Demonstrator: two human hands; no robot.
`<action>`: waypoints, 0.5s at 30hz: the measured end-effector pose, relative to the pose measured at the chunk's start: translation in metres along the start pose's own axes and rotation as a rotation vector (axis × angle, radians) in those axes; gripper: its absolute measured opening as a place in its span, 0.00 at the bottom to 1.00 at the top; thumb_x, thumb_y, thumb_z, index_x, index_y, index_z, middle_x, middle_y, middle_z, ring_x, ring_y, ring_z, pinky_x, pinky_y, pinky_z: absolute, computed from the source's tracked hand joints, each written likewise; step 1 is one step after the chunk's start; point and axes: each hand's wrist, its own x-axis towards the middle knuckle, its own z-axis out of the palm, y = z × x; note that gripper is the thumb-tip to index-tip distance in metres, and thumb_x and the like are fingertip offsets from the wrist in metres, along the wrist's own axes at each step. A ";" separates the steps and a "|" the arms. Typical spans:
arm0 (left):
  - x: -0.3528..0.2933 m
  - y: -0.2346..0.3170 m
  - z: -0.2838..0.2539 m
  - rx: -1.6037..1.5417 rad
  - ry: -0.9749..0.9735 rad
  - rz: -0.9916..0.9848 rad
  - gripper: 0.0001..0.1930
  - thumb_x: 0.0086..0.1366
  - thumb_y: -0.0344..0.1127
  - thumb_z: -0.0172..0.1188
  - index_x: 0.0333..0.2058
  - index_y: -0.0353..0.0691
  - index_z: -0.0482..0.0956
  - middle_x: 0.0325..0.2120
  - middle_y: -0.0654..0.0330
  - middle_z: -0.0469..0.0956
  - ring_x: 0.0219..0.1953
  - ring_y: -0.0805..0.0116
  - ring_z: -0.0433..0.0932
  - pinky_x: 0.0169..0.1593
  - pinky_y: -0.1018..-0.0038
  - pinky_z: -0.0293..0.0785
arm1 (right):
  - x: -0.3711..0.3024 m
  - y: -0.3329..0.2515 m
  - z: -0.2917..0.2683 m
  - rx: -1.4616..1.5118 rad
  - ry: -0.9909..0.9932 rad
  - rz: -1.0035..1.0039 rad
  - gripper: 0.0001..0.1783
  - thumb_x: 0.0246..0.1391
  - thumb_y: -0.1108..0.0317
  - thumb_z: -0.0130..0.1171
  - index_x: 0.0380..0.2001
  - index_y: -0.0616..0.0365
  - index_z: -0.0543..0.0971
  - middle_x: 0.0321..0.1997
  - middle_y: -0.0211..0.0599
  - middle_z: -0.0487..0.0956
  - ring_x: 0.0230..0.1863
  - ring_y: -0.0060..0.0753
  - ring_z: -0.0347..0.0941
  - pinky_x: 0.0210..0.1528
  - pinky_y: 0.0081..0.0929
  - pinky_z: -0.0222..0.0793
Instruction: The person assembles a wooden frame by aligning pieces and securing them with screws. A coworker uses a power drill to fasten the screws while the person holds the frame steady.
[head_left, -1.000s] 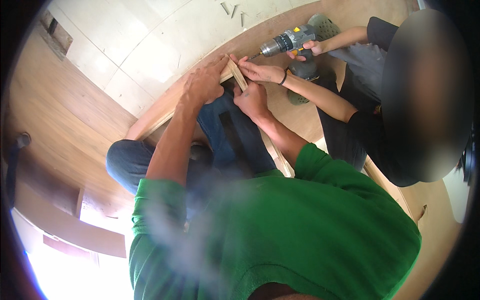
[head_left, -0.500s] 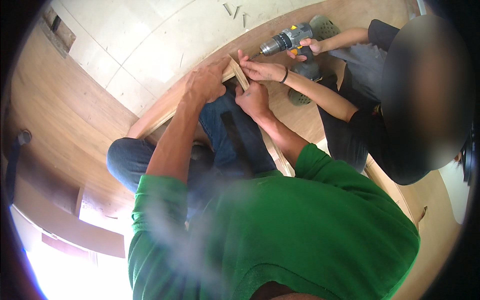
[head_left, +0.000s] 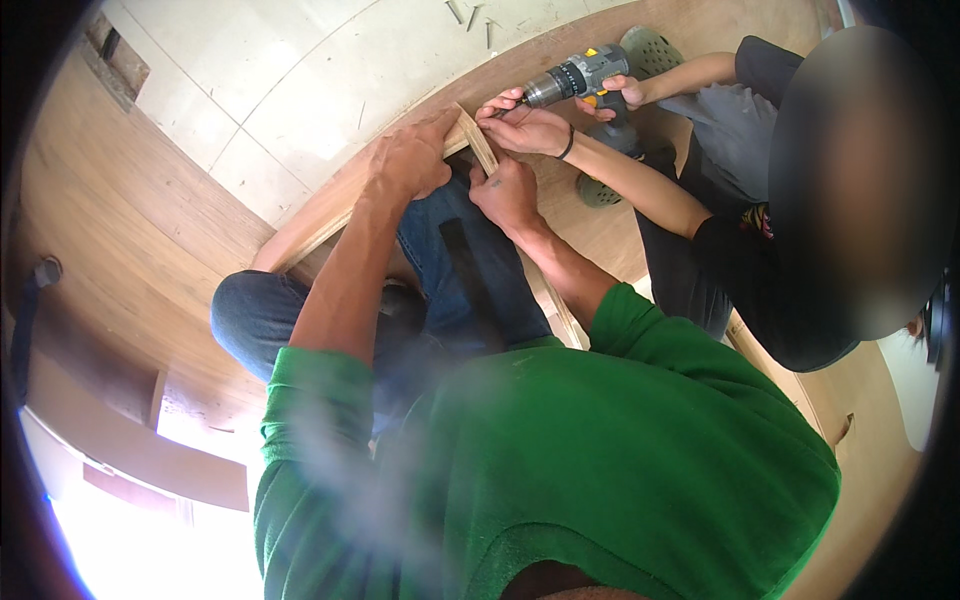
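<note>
Two wooden boards meet at a corner above my jeans-clad legs. My left hand (head_left: 412,162) is wrapped over the end of the left board (head_left: 312,236), near the corner. Just right of it, my right hand (head_left: 508,194) grips the right board (head_left: 477,142) from below, its edge showing between the hands. At the outer side of this corner a co-worker's open hand (head_left: 530,132) has its fingertips by the front of a grey and yellow cordless drill (head_left: 590,72). The co-worker's other hand (head_left: 620,94) holds the drill, pointed toward the corner; its tip is partly hidden by fingers.
Several loose screws (head_left: 468,18) lie on the pale tiled floor (head_left: 290,110) beyond the boards. Curved-looking wood panels (head_left: 130,210) spread at the left. The co-worker sits close on the right, a clog (head_left: 650,52) beside the drill.
The co-worker's free hand has shifted, its fingers now raised to the front of the drill instead of stretched to the corner. My two hands keep their hold almost unmoved.
</note>
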 end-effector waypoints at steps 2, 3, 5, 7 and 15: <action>0.000 0.000 -0.001 0.000 -0.002 -0.001 0.48 0.57 0.26 0.63 0.79 0.58 0.68 0.62 0.44 0.84 0.64 0.40 0.83 0.66 0.49 0.79 | 0.000 0.000 0.000 0.006 -0.004 0.005 0.27 0.53 0.67 0.73 0.58 0.59 0.85 0.40 0.60 0.88 0.45 0.69 0.87 0.49 0.58 0.84; 0.000 0.000 -0.001 0.001 -0.004 -0.002 0.48 0.57 0.26 0.63 0.79 0.58 0.68 0.62 0.44 0.84 0.64 0.40 0.83 0.66 0.49 0.79 | 0.000 0.000 0.000 0.008 -0.002 0.000 0.27 0.53 0.67 0.73 0.58 0.59 0.85 0.40 0.60 0.88 0.45 0.69 0.86 0.49 0.58 0.84; 0.000 0.001 -0.002 0.002 -0.015 -0.009 0.48 0.57 0.26 0.64 0.79 0.58 0.68 0.62 0.44 0.84 0.64 0.40 0.83 0.66 0.49 0.79 | 0.001 -0.001 0.000 0.015 0.013 -0.014 0.29 0.53 0.68 0.73 0.60 0.58 0.84 0.41 0.60 0.88 0.45 0.69 0.86 0.48 0.58 0.84; 0.000 0.001 -0.002 0.007 -0.022 -0.013 0.48 0.57 0.26 0.64 0.79 0.59 0.68 0.63 0.44 0.84 0.64 0.40 0.83 0.66 0.49 0.80 | 0.000 0.000 0.001 0.028 0.045 -0.038 0.30 0.53 0.68 0.73 0.61 0.58 0.84 0.41 0.60 0.88 0.45 0.69 0.86 0.48 0.58 0.84; 0.001 0.000 0.001 0.015 -0.007 -0.002 0.48 0.57 0.27 0.64 0.79 0.59 0.67 0.63 0.44 0.84 0.63 0.40 0.83 0.66 0.49 0.80 | 0.001 0.003 0.002 0.003 0.053 -0.057 0.29 0.52 0.70 0.71 0.60 0.58 0.85 0.41 0.58 0.88 0.45 0.69 0.86 0.48 0.58 0.84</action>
